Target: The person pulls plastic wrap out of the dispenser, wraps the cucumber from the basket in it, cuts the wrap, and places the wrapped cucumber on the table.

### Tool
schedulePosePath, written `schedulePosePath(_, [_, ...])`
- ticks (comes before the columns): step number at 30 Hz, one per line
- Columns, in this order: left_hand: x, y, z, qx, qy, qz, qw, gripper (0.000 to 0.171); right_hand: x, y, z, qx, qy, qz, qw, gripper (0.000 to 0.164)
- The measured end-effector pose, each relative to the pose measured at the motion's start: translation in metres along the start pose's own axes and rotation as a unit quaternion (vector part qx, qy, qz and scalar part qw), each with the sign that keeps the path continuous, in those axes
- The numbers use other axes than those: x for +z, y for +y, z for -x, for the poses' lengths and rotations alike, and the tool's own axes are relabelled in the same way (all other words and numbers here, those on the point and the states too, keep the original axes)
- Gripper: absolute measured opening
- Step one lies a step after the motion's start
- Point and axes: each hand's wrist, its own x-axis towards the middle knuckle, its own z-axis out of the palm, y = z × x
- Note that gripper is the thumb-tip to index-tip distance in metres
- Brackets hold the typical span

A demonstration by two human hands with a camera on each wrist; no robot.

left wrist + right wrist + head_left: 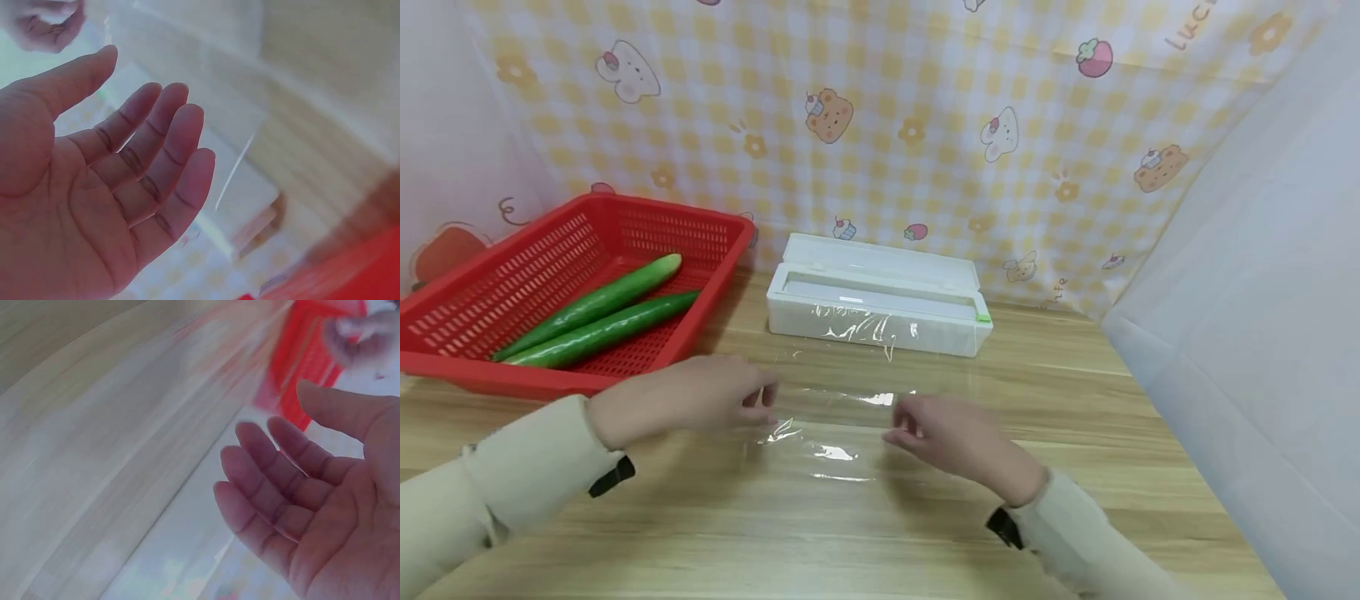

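A sheet of clear cling film [835, 452] stretches forward over the table from a white cling film box [872, 325], catching bright glints. Its box lid [880, 258] is raised at the back. My left hand [718, 396] hovers at the film's left side, fingers loosely bent and thumb apart. In the left wrist view, that hand [125, 162] has nothing in its palm. At the film's right side is my right hand [951, 437], its fingers slightly curled. The right wrist view shows this hand [300, 487] with thumb and fingers spread apart, holding nothing.
A red plastic basket [730, 275] stands at the left with two long green cucumbers [625, 283] inside. Behind the box hangs a yellow checked cloth [880, 125]. White sheeting [1247, 275] closes off the right side of the wooden table [1112, 433].
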Motion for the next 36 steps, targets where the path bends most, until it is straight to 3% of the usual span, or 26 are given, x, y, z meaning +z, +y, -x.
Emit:
schedulePosePath(4, [-0.021, -0.001, 0.002, 0.014, 0.014, 0.011, 0.9997, 0.018, 0.002, -0.038, -0.021, -0.073, 0.017, -0.003, 0.997, 0.025])
schedulePosePath(10, [-0.053, -0.012, 0.005, 0.017, 0.046, 0.040, 0.9980, 0.019, 0.005, -0.092, -0.050, -0.179, 0.048, 0.017, 0.983, 0.033])
schedulePosePath(16, [-0.081, -0.033, 0.002, -0.018, 0.086, 0.023, 0.9959, 0.021, 0.015, -0.123, -0.079, -0.248, 0.106, 0.061, 0.961, 0.045])
schedulePosePath(19, [-0.091, -0.048, -0.002, -0.049, 0.095, 0.015, 0.9942, 0.022, 0.022, -0.132, -0.091, -0.246, 0.108, 0.093, 0.959, 0.051])
schedulePosePath(24, [-0.102, -0.076, -0.006, -0.090, 0.099, 0.020, 0.9908, 0.026, 0.034, -0.144, -0.100, -0.210, 0.060, 0.154, 0.964, 0.054])
schedulePosePath(26, [-0.105, -0.088, -0.006, -0.109, 0.096, 0.025, 0.9891, 0.030, 0.037, -0.146, -0.101, -0.205, 0.061, 0.163, 0.963, 0.053])
schedulePosePath(33, [-0.101, -0.129, -0.007, -0.159, 0.068, 0.014, 0.9849, 0.045, 0.039, -0.151, -0.101, -0.191, 0.078, 0.122, 0.971, 0.054])
schedulePosePath(36, [-0.096, -0.142, -0.007, -0.167, 0.042, 0.035, 0.9845, 0.052, 0.039, -0.153, -0.100, -0.183, 0.084, 0.118, 0.972, 0.053])
